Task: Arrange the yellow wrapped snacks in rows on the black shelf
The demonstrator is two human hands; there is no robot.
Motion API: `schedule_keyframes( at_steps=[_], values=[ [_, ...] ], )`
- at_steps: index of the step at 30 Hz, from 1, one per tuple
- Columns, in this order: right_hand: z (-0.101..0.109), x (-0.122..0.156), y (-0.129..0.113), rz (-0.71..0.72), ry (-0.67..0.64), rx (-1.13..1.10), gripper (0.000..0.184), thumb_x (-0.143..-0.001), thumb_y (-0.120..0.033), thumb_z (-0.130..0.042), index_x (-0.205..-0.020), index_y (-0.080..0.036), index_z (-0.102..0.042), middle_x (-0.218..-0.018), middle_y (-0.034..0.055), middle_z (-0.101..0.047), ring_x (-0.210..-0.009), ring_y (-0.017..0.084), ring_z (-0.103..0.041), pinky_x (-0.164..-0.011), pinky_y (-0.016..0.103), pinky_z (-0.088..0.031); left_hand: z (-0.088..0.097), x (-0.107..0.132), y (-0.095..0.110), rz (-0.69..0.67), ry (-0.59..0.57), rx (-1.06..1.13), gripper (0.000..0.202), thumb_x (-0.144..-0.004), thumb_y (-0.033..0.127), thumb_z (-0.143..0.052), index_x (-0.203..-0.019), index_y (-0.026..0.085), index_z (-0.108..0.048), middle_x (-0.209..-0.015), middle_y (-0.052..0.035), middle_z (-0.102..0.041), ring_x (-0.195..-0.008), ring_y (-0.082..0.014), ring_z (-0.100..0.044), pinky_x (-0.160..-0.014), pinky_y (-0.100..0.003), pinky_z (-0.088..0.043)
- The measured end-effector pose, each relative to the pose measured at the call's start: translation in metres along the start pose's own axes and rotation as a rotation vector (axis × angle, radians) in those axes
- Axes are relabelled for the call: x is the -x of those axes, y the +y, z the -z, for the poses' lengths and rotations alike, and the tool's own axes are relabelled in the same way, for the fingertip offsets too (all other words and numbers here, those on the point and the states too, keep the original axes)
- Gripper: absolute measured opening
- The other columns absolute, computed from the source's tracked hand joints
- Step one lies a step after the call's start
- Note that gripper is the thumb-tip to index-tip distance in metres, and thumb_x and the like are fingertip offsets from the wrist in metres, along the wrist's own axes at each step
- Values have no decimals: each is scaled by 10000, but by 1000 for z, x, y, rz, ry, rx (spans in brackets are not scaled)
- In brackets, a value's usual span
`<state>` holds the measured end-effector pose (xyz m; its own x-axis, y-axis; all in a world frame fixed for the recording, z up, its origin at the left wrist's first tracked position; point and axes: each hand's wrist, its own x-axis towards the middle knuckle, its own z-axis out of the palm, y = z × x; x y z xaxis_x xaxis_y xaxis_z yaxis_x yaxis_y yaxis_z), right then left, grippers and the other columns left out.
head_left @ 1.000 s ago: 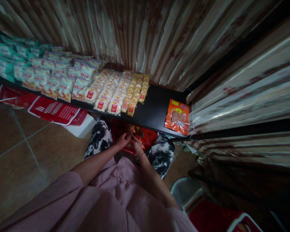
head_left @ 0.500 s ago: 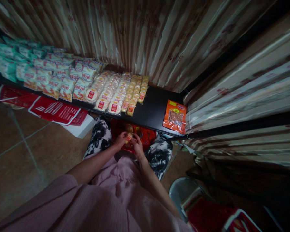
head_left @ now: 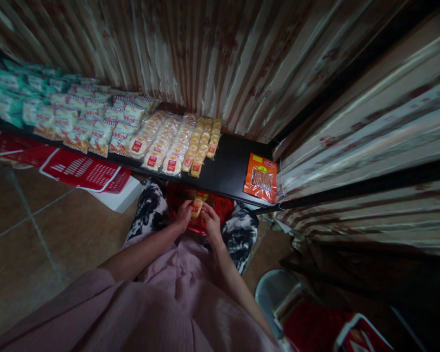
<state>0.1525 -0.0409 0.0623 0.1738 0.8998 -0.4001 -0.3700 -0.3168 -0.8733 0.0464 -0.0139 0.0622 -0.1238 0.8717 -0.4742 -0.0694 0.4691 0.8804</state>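
Fingertips [head_left: 190, 209] of both hands pinch a yellow snack packet [head_left: 197, 205]: left hand [head_left: 184, 215] on its left edge, right hand [head_left: 211, 223] on its right. Packet is upright over a red basket [head_left: 222, 206] on the lap, just below the black shelf [head_left: 231, 172] edge. On the shelf: rows of yellow packets [head_left: 202, 145], round cracker packs [head_left: 161, 145], and an orange pouch [head_left: 261, 177] apart at right.

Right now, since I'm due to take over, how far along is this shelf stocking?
Done: rows of snack packets cover most of the black shelf, with one orange packet at its right end. In hand: left hand and right hand together hold a small yellow packet above the red basket on the lap. Left: the bare stretch between the yellow rows and the orange packet.
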Motion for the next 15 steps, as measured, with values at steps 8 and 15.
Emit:
schedule_keyframes(
  at_steps=[8,15],
  values=[
    [-4,7,-8,69,-15,33,460,-650,-261,-627,-1105,-206,-664,-851,-2,-666,-666,97,-549,-631,215,-436,-5,6,10,18,10,26,316,-714,92,-426,-910,162,-664,-923,-40,-706,-896,-172,-622,-788,-247,-478],
    [-13,15,-22,179,-41,148,448,-704,-295,-588,-1143,-208,-620,-932,23,-670,-763,132,-589,-695,242,-476,-8,8,16,52,36,132,319,-715,70,-404,-864,176,-665,-899,-33,-706,-837,-157,-622,-713,-217,-473]
  ],
)
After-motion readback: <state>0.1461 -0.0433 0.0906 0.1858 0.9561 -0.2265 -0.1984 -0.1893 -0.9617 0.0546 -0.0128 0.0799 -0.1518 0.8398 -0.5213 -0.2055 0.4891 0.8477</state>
